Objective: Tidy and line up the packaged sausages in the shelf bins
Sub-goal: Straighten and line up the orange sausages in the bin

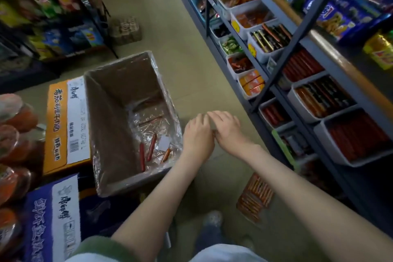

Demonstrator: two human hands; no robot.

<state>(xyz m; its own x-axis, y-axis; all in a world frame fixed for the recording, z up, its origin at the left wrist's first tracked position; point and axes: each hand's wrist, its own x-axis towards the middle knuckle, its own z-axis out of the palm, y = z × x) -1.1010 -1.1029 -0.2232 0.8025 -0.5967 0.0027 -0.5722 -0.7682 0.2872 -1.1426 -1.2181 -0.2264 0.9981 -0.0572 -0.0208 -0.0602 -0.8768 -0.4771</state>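
Note:
My left hand (197, 134) and my right hand (227, 130) hover side by side over the floor, backs up, fingers bent loosely downward. Nothing shows in either. Just left of them stands an open cardboard box (119, 64) lined with clear plastic, with three loose red sausages (151, 147) at its bottom. On the shelf to the right, white bins hold rows of packaged sausages: a red row (357, 134), a dark and orange row (323, 98), and a small bin (273, 112) on the lower shelf.
A flat pack of orange sausages (255, 198) lies on the floor near my shoe (212, 219). An orange noodle carton (63, 125) and a blue one (53, 219) stand left of the box. A dark metal shelf brace (282, 66) slants across the bins. Snack racks line the far left.

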